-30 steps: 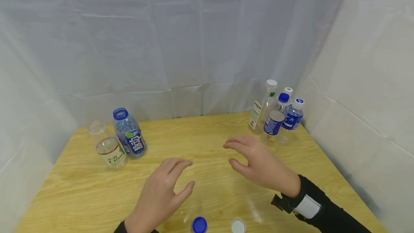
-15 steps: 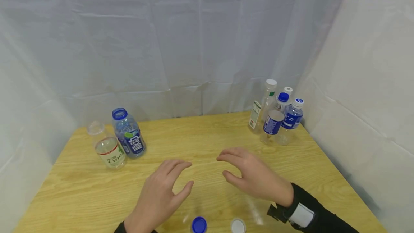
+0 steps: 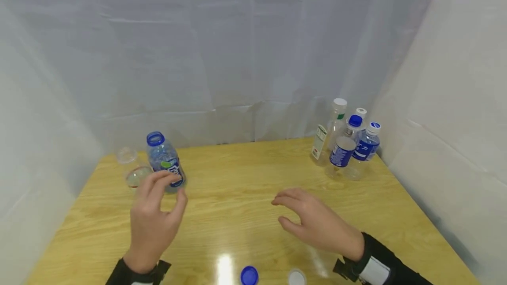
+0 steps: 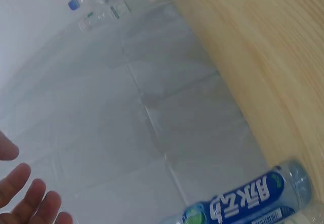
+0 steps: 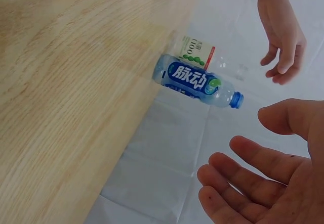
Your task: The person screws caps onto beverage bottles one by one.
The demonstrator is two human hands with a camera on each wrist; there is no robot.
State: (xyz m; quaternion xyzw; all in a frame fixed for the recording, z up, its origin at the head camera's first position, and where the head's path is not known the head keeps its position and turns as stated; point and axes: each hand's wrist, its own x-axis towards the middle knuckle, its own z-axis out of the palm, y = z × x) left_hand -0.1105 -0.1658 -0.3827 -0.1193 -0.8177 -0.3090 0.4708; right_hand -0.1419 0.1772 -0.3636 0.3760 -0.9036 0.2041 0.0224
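My left hand (image 3: 152, 221) hovers over the left side of the table, fingers loosely bent and holding nothing. In the head view it overlaps the lower parts of two uncapped bottles: a blue-tinted drink bottle (image 3: 160, 152) and a clear bottle (image 3: 134, 173) with a cream label. The blue one's label also shows in the right wrist view, where that bottle (image 5: 192, 80) stands beside the clear bottle (image 5: 200, 52). Over the right half of the table my right hand (image 3: 317, 223) is held with relaxed fingers and nothing in its grasp. A blue cap (image 3: 249, 275) and a white cap (image 3: 296, 277) lie near the front edge.
Several capped bottles stand together at the back right corner, among them a blue-capped bottle (image 3: 342, 151) and a white-capped bottle (image 3: 365, 146). White sheeting (image 3: 222, 56) hangs behind the wooden table (image 3: 229, 179) and along both sides.
My left hand has moved left and forward, now covering part of the two uncapped bottles. The right hand first drew back toward me, then stayed about there. The head view has turned slightly left.
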